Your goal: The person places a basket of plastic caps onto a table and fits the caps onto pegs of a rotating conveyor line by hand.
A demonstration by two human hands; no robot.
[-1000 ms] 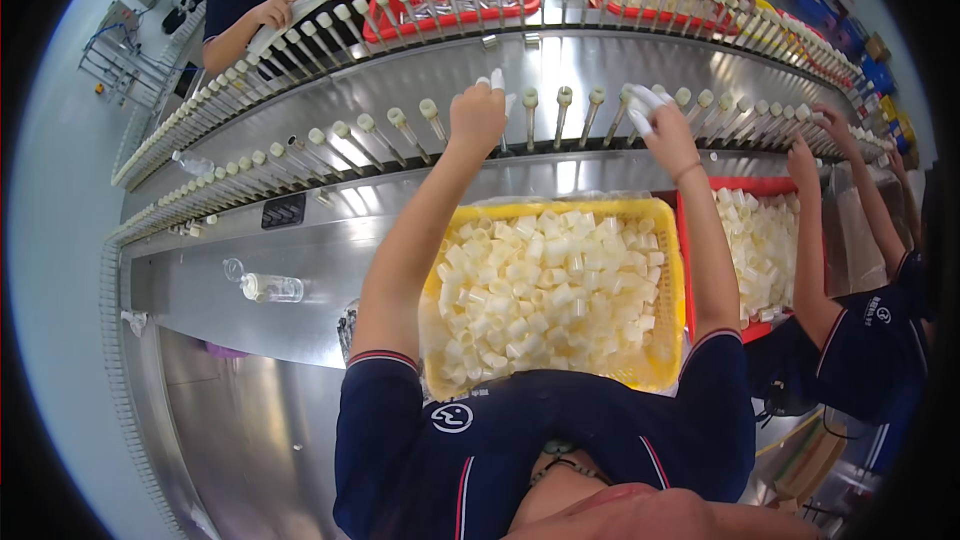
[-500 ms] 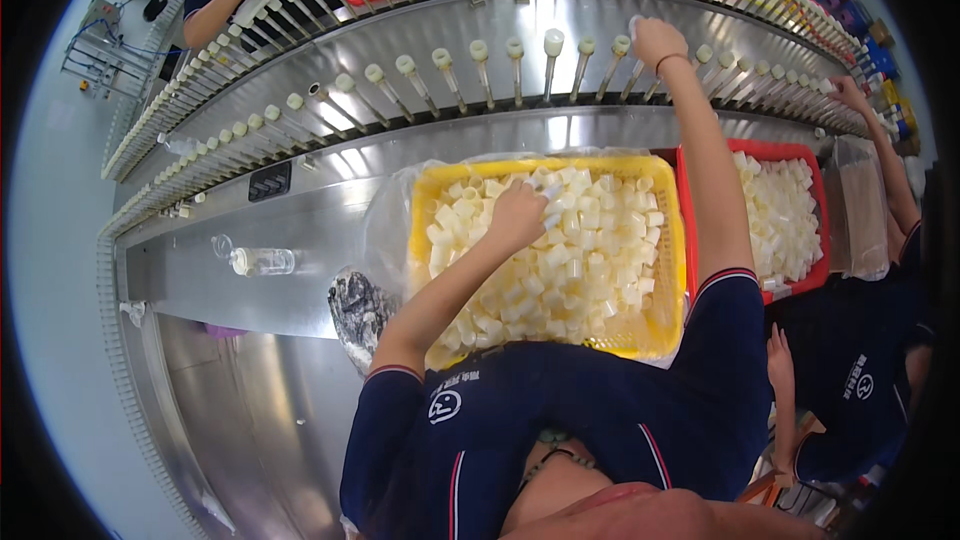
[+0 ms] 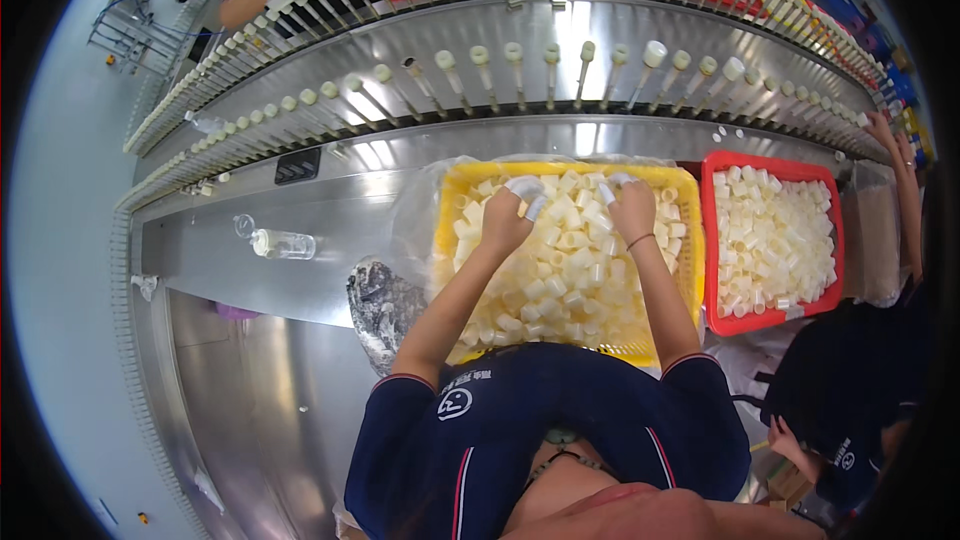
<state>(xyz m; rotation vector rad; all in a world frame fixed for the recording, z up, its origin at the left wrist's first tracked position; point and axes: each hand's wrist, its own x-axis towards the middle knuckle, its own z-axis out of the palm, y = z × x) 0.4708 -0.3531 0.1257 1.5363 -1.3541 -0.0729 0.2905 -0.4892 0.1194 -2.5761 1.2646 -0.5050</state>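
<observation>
Two hands, the left hand (image 3: 508, 222) and the right hand (image 3: 633, 208), reach into the yellow basket (image 3: 694, 230) among the pale plastic sleeves (image 3: 573, 238) heaped there, fingers bent and wearing white covers (image 3: 524, 186); whether either one grips a sleeve cannot be told. The step in hand looks like picking sleeves from the heap, with the nearer row of rods (image 3: 584, 75), tipped with pale pieces (image 3: 655, 52), beyond the basket. The next move seems to call for a light pinch on single sleeves, clear of their neighbours.
</observation>
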